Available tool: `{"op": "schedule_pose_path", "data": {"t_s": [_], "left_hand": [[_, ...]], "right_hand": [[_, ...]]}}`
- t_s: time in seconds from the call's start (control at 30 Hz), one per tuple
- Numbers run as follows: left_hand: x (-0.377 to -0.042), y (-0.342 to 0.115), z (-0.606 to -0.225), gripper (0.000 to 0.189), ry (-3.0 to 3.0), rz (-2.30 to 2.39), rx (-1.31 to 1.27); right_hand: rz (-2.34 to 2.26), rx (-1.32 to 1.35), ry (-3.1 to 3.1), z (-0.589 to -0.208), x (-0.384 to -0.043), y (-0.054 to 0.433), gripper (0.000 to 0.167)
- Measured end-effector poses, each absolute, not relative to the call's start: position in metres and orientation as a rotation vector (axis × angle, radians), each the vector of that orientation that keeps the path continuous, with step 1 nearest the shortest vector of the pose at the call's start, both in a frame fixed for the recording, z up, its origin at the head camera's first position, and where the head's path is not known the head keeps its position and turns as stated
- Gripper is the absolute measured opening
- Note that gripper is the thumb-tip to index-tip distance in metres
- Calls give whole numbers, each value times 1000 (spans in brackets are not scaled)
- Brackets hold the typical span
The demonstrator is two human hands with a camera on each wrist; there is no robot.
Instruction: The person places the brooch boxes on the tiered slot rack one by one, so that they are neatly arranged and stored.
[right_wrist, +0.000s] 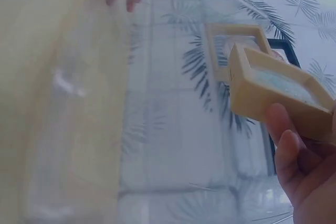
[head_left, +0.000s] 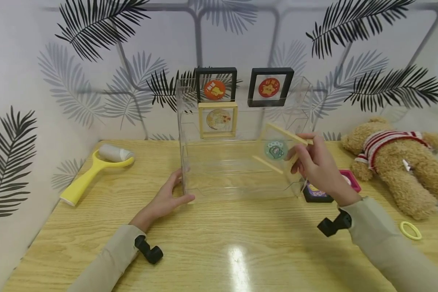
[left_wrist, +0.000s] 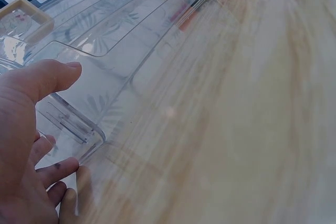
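Right hand [head_left: 315, 164]: fingers pinch a pale frame [head_left: 276, 150] by its right side, tilted, at the right half of the clear stand [head_left: 219, 160]; cannot tell whether frame and stand touch. Left hand [head_left: 164, 198]: thumb and fingers spread wide at the stand's lower left corner.

Risk (judgement): the tilt could make the held frame catch a tier edge; that jolt might topple the standing frames. Stand may slide if the left hand slackens.

Count: stand, 1. Pale frames, 2: one held, the second pale frame [head_left: 218, 120] standing. Black frames, 3: left black frame [head_left: 214, 89] and right black frame [head_left: 269, 87] up top, lower black frame [head_left: 317, 194] on worktop [head_left: 204, 243]. Pink frame [head_left: 355, 183], 1, partly hidden. Roller [head_left: 96, 164], 1. Bear [head_left: 398, 162], 1. Ring [head_left: 410, 230], 1.
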State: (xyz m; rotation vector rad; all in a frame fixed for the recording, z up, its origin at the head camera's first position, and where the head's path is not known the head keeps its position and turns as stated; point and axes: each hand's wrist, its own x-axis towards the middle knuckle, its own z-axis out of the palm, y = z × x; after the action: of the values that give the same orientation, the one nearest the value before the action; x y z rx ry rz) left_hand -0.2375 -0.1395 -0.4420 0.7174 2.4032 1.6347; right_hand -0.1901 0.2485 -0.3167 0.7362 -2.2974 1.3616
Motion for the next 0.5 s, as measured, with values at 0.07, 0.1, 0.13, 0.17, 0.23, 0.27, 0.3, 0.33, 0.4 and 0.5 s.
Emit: {"op": "schedule_pose_path", "data": {"t_s": [0.07,0.1,0.13,0.17,0.23,0.27,0.3,0.33,0.4,0.5], "left_hand": [[-237,-140,-442,80,2405,1638,722],[-237,-141,-442,80,2406,1642,724],[-237,-141,-441,79,2406,1645,728],[-237,-141,-441,80,2402,1648,730],[-237,-141,-441,80,2399,1648,730],[-237,-141,-441,80,2400,1644,733],[-237,-141,-442,80,2399,1640,735],[-238,-141,-442,80,2399,1636,737],[-239,-141,-444,80,2402,1632,742],[-238,-141,-444,80,2401,1642,729]], "right_hand": [[1291,746,-2281,-306,-202,246,27],[1247,749,-2271,-301,-207,244,27],[1204,748,-2258,-297,-212,243,27],[1164,746,-2242,-292,-216,242,28],[1083,729,-2232,-284,-223,241,29],[1047,717,-2232,-280,-225,240,30],[1016,700,-2230,-277,-227,240,30],[986,682,-2230,-273,-229,239,30],[920,639,-2235,-266,-232,238,30],[857,590,-2230,-258,-239,237,30]]}}
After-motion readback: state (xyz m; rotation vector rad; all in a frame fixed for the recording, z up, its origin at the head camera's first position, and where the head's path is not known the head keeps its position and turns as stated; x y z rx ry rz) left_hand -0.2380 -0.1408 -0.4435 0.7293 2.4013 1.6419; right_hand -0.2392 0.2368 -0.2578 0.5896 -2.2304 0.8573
